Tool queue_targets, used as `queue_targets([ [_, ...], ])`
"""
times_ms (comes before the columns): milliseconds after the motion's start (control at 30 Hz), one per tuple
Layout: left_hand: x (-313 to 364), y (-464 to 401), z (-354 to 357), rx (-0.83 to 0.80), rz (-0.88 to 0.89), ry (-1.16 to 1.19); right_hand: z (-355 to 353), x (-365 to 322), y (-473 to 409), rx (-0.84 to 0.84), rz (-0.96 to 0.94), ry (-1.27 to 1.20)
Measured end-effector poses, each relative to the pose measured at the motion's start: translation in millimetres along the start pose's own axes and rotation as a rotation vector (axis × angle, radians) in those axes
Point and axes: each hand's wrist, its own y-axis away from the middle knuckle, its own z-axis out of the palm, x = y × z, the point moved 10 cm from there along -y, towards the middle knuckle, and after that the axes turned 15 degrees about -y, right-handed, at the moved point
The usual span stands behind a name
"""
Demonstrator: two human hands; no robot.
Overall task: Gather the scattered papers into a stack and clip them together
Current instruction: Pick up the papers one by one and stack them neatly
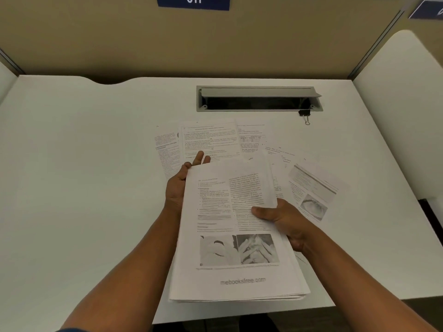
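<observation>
Fingers of the left hand (179, 185) are straight and a little spread, and they lie along the left edge of a stack of papers (236, 245), with the tips poking out past its top corner at 11 o'clock. On the other side, the right hand (284, 221) pinches the stack at 3 o'clock: its thumb presses flat on the top page, and its other fingers are hidden under the paper. Both hands hold the stack in the middle of the white desk (84, 188), near the front edge. On the top page you can see lines of print, two gray pictures near the bottom and a web name below them. More loose pages (208, 140) lie flat on the desk past the stack, from 11 o'clock round to 2 o'clock, and they overlap each other like a fan. One of them, at 2 o'clock, shows a picture of an eye (314, 207). A small black binder clip (305, 114) sits far off at 1 o'clock, apart from all the pages. It is just beside the right end of a long gray slot (259, 99) cut into the desk. Behind the desk stands a tan wall (96, 37) with a blue number sign (193, 1) at 12 o'clock.
</observation>
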Motion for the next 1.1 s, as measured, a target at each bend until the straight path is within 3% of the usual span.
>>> queue_targets([
  [67, -4.9, -4.8, 2.4, 0.064, -0.022, -0.116, -18.0, -8.7, -0.7, 0.031, -0.025, 0.044],
  [133, -5.5, -8.3, -0.8, 0.207, -0.024, -0.382, -39.4, -18.7, -0.9, 0.063, -0.051, 0.076],
  [267, 18.6, -5.6, -9.5, 0.573, 0.122, -1.353, -91.0, -26.3, -3.6, 0.146, -0.064, 0.126],
  [467, 1.7, -14.1, 1.5, 0.521, 0.079, -1.863, -143.1, -21.4, -7.3, 0.222, -0.097, 0.089],
  [600, -11.1, -15.8, 8.6, 0.514, 0.024, -1.855, -158.6, -14.1, -16.0, 0.248, -0.109, 0.118],
  [867, -40.3, -25.2, -2.1, 0.534, -0.260, -1.251, -157.6, -11.2, -27.6, 0.230, -0.096, 0.192],
  [1000, -59.1, -27.3, 9.7, 0.465, -0.278, -1.294, -158.9, -11.3, -28.4, 0.232, -0.107, 0.207],
  [1100, -55.4, -31.0, 16.7, 0.470, -0.116, -1.440, -158.9, -9.3, -28.2, 0.243, -0.109, 0.197],
])
